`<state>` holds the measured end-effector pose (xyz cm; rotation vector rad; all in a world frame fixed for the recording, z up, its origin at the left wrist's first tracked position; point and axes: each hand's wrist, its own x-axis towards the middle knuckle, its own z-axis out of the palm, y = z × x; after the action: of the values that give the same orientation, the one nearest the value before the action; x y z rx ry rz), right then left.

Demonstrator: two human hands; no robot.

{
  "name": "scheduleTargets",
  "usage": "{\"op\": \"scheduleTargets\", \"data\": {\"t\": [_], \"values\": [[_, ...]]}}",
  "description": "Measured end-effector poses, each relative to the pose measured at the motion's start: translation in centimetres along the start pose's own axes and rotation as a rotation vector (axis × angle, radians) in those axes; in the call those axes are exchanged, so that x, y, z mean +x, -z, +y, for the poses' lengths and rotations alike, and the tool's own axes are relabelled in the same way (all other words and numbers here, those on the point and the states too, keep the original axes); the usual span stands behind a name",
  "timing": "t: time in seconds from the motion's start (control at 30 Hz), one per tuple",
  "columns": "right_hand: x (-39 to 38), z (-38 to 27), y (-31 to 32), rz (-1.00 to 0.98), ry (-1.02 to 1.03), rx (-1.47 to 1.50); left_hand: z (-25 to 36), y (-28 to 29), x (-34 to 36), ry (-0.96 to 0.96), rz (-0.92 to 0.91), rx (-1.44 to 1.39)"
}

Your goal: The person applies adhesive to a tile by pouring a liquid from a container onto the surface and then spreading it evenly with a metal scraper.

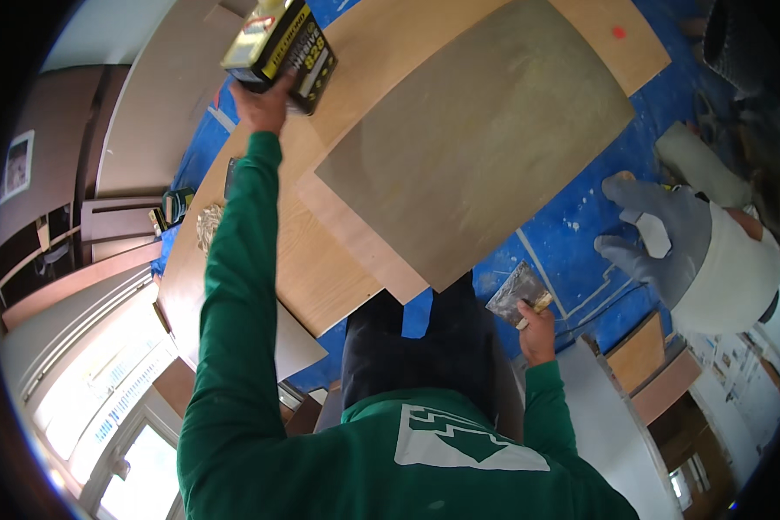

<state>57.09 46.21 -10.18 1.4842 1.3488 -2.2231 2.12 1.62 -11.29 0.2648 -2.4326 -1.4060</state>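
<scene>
At the far left of the board, my left hand (264, 106) grips the lower edge of a rectangular black-and-yellow tin (279, 54), my arm stretched out to it. Low on my right, my right hand (538, 333) is closed around the handle of a wide scraper (520, 290), its flat blade smeared and pointing away from me. Between the two lies a large grey-brown sheet (477, 147) on top of pale wooden boards (321, 269). The scraper is apart from the sheet, off its near right edge.
Blue sheeting (550, 217) covers the floor. A co-worker in a white top (728, 269) and grey trousers is at the right. A crumpled beige bundle (208, 225) lies at the board's left edge, near a dark container (178, 204). Panels (160, 104) lean at the left.
</scene>
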Motion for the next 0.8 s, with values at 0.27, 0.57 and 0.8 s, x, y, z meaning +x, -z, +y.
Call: {"op": "scheduleTargets", "data": {"t": [0.27, 0.57, 0.8], "values": [[-1.2, -3.1, -6.9, -0.059, 0.158, -0.453, 16.9, 12.5, -1.2, -0.458, -0.578, 0.45], [0.3, -4.8, -12.5, -0.125, 0.199, -0.497, 19.7, 9.8, -6.0, -0.433, -1.08, 0.877], [1.3, -3.6, -10.0, -0.163, 0.197, -0.58, 19.8, 8.1, -6.6, -0.481, -1.134, 0.9]]}}
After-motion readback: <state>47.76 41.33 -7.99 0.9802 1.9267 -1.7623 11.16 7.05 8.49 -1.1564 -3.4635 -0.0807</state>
